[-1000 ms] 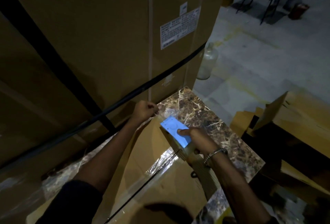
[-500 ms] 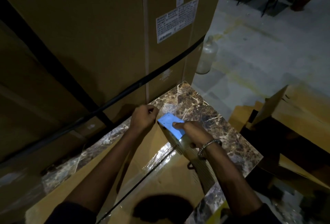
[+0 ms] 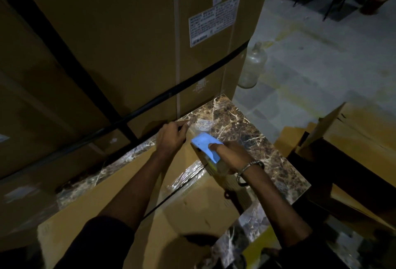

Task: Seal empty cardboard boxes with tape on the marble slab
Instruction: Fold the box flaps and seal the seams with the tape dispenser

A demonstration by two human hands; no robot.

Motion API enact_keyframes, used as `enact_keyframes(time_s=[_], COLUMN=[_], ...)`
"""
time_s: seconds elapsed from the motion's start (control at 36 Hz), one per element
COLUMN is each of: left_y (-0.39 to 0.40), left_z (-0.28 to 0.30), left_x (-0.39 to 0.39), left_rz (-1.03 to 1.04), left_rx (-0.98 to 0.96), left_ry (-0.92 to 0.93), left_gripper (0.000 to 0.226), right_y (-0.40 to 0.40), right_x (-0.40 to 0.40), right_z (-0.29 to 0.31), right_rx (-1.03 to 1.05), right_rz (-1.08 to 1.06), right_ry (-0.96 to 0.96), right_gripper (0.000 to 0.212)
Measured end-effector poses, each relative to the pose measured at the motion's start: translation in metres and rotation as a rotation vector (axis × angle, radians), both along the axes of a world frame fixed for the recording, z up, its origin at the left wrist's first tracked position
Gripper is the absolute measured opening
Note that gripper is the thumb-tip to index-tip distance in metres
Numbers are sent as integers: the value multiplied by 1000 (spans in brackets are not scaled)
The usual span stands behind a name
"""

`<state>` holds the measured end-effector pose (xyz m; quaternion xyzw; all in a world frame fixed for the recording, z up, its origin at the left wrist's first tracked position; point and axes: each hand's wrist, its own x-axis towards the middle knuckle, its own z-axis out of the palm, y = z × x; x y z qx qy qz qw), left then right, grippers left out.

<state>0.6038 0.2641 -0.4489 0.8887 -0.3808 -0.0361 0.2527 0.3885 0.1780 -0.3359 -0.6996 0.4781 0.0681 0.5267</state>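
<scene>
You are in a dim storeroom, with a huge strapped carton (image 3: 107, 54) standing behind the marble tabletop (image 3: 242, 123). The cardboard box (image 3: 132, 204) lies flat on that tabletop. Your left hand (image 3: 171, 138) pinches the loose tape end at the far edge. Your right hand (image 3: 231, 157) has a tight grip on the blue tape dispenser (image 3: 205, 146). You look midway through taping the seam. Next, press the tape down and tear it. A glass bottle (image 3: 252, 67) stands on the grey floor (image 3: 321, 65).

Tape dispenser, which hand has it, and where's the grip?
The right hand holds the tape dispenser by its handle, forefinger lying on the blue guard. The left hand pinches the tape end.
</scene>
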Motion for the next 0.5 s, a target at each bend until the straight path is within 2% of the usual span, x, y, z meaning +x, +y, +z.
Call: enact_keyframes(time_s=[0.06, 0.14, 0.28, 0.42, 0.5], left_y=[-1, -2, 2, 7, 6], left_z=[1, 0, 2, 15, 15], left_x=[-2, -3, -11, -41, -60], left_rz=[24, 41, 78, -38, -122], left_rx=[14, 23, 23, 35, 58], left_ry=[-12, -23, -56, 45, 29], left_gripper=[45, 47, 59, 77, 74], right_y=[-4, -6, 8, 16, 17], right_x=[-21, -53, -64, -52, -55], right_z=[0, -3, -3, 4, 3], right_rx=[20, 68, -23, -99, -101], right_rz=[-2, -50, -7, 67, 51], right_ry=[44, 67, 63, 66, 61], right_gripper=[51, 40, 48, 46, 45])
